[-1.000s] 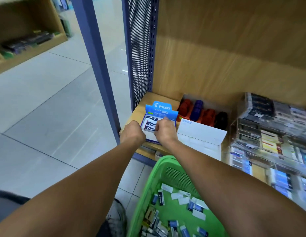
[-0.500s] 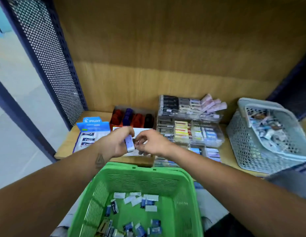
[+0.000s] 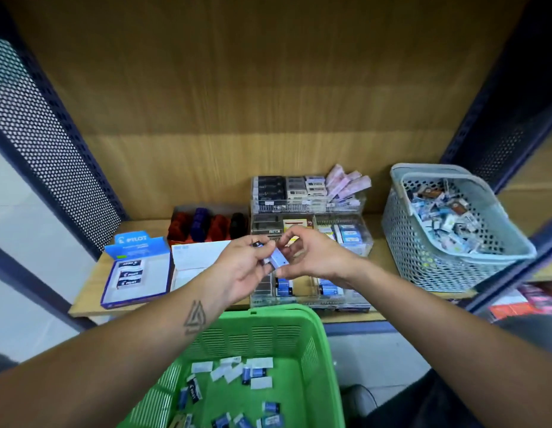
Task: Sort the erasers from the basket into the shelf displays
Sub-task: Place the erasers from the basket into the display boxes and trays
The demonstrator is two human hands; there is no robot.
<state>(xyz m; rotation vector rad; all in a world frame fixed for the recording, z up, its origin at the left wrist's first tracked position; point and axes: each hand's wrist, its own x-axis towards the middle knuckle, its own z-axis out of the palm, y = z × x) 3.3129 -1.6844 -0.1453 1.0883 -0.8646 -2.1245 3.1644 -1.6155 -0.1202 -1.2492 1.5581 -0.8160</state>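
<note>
Hands' fingers [image 3: 270, 247] hold erasers [image 3: 277, 260] before clear organizer [image 3: 311, 211], grey basket [image 3: 423, 261] beside.

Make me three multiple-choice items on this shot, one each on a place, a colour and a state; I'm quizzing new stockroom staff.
1. Where does the blue Pilot box sit?
A. Left end of the shelf
B. Inside the grey basket
C. On the floor

2. What colour is the basket nearest the person?
A. Red
B. Green
C. Black

3. What are the hands doing?
A. Resting flat on the shelf
B. Hanging idle
C. Holding a small eraser between them

Answers:
1 A: it lies left of the clear display, far from the grey basket.
2 B: the green basket holds loose erasers.
3 C: the left hand grips the eraser while the right hand pinches at it.
</note>
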